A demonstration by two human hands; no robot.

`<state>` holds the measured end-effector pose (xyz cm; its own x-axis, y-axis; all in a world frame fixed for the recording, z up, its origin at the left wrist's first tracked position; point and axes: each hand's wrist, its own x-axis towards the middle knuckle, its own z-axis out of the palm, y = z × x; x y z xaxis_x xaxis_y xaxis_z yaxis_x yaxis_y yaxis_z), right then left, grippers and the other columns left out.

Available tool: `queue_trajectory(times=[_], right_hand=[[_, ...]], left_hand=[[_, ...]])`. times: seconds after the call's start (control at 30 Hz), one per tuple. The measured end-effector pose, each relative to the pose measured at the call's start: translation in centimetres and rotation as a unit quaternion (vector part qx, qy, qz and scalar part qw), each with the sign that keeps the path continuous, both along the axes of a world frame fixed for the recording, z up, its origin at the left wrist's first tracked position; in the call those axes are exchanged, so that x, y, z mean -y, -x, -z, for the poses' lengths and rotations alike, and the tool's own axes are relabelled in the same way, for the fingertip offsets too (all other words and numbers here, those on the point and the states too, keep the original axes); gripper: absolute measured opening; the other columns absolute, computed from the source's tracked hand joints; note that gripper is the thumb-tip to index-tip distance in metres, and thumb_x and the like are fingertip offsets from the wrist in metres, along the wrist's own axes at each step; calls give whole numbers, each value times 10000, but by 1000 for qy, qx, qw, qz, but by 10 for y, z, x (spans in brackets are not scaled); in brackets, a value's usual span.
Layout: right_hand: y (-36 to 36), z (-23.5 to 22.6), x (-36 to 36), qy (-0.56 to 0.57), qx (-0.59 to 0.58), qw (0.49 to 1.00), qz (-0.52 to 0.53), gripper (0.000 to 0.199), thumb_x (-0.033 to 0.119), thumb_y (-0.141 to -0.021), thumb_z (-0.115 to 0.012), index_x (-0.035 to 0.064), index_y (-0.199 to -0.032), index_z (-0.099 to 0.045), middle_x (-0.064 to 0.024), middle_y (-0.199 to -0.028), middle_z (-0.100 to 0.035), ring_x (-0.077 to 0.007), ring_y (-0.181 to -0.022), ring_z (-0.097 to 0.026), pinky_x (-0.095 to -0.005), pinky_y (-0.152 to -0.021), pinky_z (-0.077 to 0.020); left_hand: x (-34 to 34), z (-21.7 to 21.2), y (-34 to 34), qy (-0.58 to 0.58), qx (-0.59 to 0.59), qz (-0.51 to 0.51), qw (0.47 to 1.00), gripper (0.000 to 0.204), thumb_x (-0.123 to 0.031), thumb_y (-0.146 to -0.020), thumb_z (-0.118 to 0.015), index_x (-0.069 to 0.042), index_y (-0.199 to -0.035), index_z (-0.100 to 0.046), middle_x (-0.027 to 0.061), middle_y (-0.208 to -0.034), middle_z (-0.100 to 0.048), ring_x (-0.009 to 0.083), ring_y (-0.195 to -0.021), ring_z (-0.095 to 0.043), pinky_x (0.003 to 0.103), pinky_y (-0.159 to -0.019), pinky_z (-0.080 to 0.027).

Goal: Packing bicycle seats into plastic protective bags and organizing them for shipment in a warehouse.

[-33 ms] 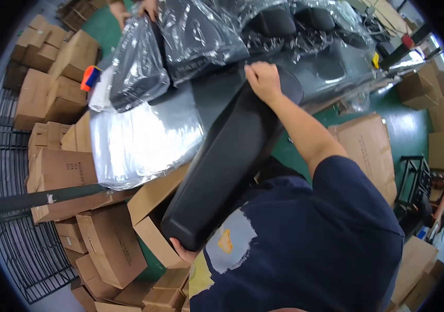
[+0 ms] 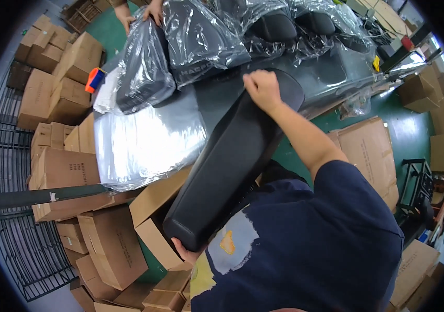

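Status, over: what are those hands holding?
Left hand, right hand on opposite ends of long black padded seat. Open cardboard box partly hidden behind it. Clear plastic sheeting left of seat.

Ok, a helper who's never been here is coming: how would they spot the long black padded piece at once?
At the dark-topped table stands someone in a navy T-shirt. The long black padded piece slants between their hands: right hand on its far end, left hand at its near end. Unlike the black pieces bagged in clear plastic, it is bare.
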<state>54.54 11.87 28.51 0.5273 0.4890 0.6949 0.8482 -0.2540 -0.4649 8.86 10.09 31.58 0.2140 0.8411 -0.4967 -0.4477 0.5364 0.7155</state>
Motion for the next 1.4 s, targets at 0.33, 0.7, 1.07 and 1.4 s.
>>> queue_trajectory(times=[0.33,0.7,1.07,1.4], right_hand=[[82,-18,22,-8,18,980,-200,176,140,-679,-668,126,-615,-505,-25,-622,-469,-210,-621,-480,-342,-619,-330],[-46,6,5,-128,-124,978,103,185,231,-753,-638,89,-642,-601,-69,-636,-593,-267,-662,-598,-380,-592,-455],[34,-6,87,238,-221,942,86,1043,576,-521,-770,204,-1393,-337,-221,-1467,-173,-364,-1381,-96,-546,-1088,-60],[14,23,74,87,-132,981,111,366,346,-740,-674,210,-1077,-633,-74,-1250,-491,-254,-1236,-390,-517,-1075,-173]], left_hand=[[4,51,43,6,-37,-119,992,642,-504,-816,-552,-93,-1301,-458,76,-1278,-507,268,-1178,-468,440,-984,-380],[-19,-20,-3,12,55,55,997,646,-571,-844,-492,-131,-1313,-433,66,-1277,-512,262,-1139,-504,426,-919,-436],[-15,-31,-12,10,12,40,999,653,-591,-851,-460,-127,-1309,-428,63,-1253,-519,253,-1107,-522,437,-847,-473],[-11,-44,-19,-11,-6,58,998,672,-612,-844,-439,-135,-1317,-408,91,-1235,-525,286,-1070,-552,455,-784,-520]])
